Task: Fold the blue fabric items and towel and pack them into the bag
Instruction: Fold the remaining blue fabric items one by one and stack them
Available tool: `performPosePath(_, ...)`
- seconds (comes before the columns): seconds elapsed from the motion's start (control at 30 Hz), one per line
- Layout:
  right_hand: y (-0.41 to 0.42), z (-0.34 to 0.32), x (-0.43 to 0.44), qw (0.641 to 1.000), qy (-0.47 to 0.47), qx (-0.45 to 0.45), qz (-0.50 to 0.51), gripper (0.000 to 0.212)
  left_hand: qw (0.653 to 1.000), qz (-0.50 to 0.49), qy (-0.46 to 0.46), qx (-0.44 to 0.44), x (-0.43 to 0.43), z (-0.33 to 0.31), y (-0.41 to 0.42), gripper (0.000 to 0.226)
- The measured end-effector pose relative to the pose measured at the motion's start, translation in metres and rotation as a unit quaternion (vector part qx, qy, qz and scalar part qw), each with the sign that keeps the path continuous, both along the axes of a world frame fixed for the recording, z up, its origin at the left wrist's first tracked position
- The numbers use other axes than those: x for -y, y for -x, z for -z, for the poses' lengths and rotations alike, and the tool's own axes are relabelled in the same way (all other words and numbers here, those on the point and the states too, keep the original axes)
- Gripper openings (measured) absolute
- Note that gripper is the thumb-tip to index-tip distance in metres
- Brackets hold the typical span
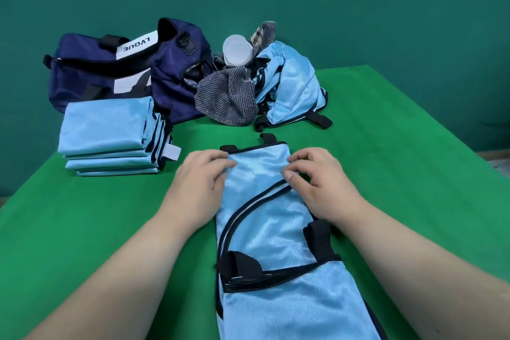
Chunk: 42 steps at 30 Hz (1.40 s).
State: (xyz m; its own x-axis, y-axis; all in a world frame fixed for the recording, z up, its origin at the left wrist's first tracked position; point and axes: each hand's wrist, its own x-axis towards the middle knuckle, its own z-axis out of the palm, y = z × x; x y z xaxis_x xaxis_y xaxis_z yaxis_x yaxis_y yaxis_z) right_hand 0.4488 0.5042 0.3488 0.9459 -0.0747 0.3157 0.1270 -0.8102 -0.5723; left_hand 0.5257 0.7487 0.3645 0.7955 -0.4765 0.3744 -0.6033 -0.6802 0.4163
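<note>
A light blue fabric item (265, 229) with black trim and black straps lies in a long narrow strip on the green table, running from the near edge to the middle. My left hand (204, 174) grips its far left edge with curled fingers. My right hand (311, 174) pinches the far right edge. A stack of folded blue fabric items (107, 130) sits at the left. Behind it stands the navy bag (116, 69), open at the top. A grey striped towel (229, 96) lies crumpled beside another unfolded blue fabric item (292, 83).
A translucent plastic cup (236, 50) rests on the crumpled pile at the back. The green table (400, 160) ends at the right, where its edge runs diagonally. A teal wall stands behind everything.
</note>
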Motion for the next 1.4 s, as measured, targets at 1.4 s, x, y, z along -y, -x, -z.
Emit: performPosePath(1.4,-0.004,0.009,-0.002,0.999,0.046,0.009,-0.006,0.033,0.995,0.080,0.047,0.025,-0.006,-0.014,-0.038,0.034)
